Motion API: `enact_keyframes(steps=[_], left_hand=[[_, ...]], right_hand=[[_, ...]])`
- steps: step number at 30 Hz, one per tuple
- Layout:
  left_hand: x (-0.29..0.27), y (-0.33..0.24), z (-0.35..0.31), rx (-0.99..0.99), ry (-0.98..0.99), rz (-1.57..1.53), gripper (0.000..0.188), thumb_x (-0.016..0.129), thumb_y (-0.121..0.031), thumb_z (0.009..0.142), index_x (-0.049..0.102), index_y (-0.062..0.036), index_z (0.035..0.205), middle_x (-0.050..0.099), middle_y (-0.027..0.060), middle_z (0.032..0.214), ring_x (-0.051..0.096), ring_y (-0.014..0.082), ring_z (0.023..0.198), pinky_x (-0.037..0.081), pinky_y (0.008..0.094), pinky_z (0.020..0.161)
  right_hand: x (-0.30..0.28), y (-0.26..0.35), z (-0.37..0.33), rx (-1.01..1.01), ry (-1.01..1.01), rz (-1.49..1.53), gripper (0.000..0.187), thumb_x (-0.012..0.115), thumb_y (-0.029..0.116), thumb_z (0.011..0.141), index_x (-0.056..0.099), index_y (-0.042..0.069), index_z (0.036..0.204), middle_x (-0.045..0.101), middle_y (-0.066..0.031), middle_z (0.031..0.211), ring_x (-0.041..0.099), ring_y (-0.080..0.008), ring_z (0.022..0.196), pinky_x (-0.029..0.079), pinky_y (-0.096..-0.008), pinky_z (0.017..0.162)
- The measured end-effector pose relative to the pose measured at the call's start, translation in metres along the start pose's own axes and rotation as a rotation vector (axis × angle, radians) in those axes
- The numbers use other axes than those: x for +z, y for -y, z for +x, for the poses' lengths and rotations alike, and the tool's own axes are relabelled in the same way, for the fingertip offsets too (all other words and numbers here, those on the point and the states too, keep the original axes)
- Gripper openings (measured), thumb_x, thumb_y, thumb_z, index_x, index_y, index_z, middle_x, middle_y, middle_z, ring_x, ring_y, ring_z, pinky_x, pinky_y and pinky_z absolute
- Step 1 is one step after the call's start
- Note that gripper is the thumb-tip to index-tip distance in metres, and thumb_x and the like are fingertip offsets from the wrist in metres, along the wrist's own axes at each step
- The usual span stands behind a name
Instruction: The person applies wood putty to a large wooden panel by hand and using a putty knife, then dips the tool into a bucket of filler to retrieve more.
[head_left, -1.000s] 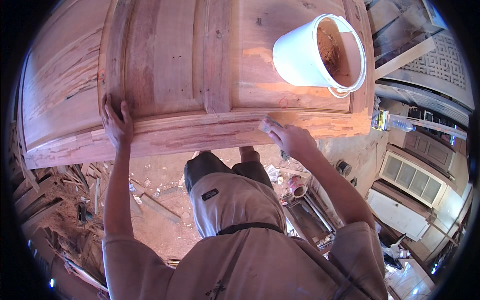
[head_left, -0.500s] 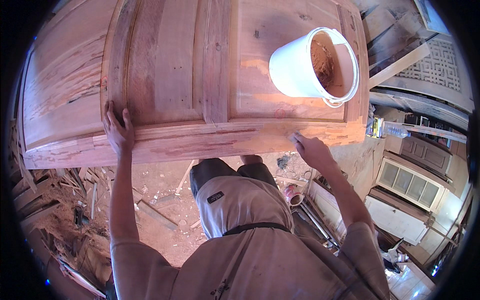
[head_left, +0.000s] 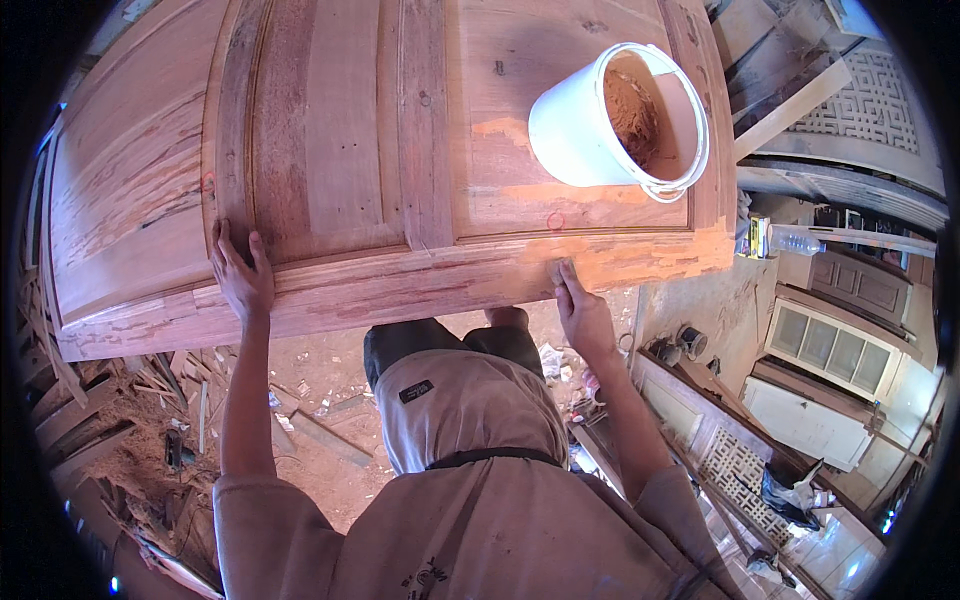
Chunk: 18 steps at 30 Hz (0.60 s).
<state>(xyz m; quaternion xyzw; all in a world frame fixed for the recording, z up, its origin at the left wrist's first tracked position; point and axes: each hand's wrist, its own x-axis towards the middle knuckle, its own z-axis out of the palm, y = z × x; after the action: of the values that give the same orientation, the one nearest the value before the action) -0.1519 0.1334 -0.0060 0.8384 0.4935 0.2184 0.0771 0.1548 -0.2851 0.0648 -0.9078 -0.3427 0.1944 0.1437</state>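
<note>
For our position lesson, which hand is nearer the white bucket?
Right. The right hand is below the white bucket in view; the left hand is farther, to its lower left.

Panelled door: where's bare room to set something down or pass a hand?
The middle panel, between two rails, is bare; so is the left panel, left of the left hand. The front edge between the hands likely leaves room to pass. Crowded: the right panel, where the bucket sits, and the edge by the right hand.
</note>
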Motion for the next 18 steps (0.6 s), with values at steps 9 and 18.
enact_keyframes(steps=[9,18], left_hand=[[-0.003,-0.003,0.002,0.012,0.001,-0.009,0.054,0.057,-0.036,0.1,0.048,-0.0006,0.14,0.051,0.0223,0.142,0.048,0.04,0.131,0.038,0.0485,0.109],[-0.003,0.005,-0.004,-0.006,-0.009,-0.018,0.056,0.056,-0.039,0.1,0.049,-0.0006,0.139,0.052,0.0223,0.141,0.049,0.0397,0.13,0.038,0.0486,0.109]], right_hand=[[-0.062,0.027,0.049,-0.246,0.443,-0.383,0.044,0.056,0.036,0.098,0.053,0.029,0.141,0.065,-0.0218,0.074,0.067,-0.0407,0.07,0.054,-0.0529,0.065],[-0.09,0.002,0.063,-0.092,0.642,-0.533,0.045,0.049,0.038,0.101,0.047,0.025,0.144,0.069,-0.0237,0.085,0.069,-0.043,0.078,0.055,-0.0544,0.069]])
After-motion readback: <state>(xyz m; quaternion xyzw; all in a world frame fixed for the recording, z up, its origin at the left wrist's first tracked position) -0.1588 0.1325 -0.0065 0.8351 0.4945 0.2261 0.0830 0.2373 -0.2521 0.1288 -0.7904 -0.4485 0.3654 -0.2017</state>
